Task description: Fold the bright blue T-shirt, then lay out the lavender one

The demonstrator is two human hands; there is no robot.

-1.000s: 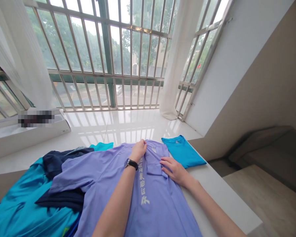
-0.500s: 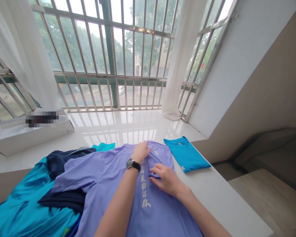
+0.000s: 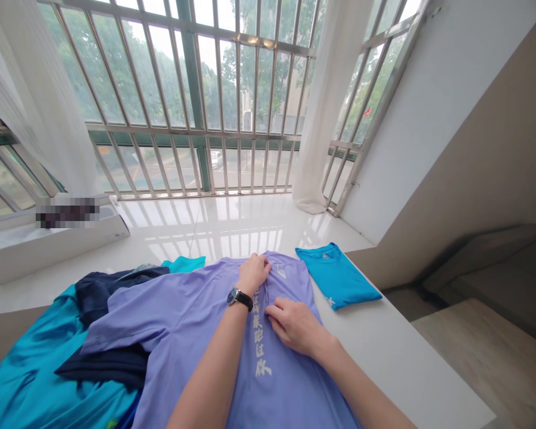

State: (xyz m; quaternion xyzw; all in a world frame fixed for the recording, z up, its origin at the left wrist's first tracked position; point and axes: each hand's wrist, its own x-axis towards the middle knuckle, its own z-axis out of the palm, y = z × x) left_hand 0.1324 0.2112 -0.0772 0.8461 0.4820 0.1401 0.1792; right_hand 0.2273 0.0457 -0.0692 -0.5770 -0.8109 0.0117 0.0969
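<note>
A lavender T-shirt [image 3: 205, 333] with pale printed characters down its front lies spread across the white surface [image 3: 384, 351]. My left hand [image 3: 253, 274], with a black-strapped watch [image 3: 239, 298] on the wrist, grips the shirt at its collar. My right hand [image 3: 295, 326] pinches a fold of the same fabric just below and to the right of it. A neatly folded teal T-shirt [image 3: 338, 277] lies to the right of the lavender one, apart from my right hand.
A heap of teal and navy garments [image 3: 36, 363] lies left of the lavender shirt, partly under it. A white box [image 3: 58, 250] with a pixelated patch stands on the glossy white sill [image 3: 205, 223], before barred windows and white curtains [image 3: 330, 101]. The surface edge and a lower floor lie right.
My right hand has moved left toward the shirt's centre, and the lavender flap beneath it has shifted with it. My left hand stays at the collar. The view has tilted slightly.
</note>
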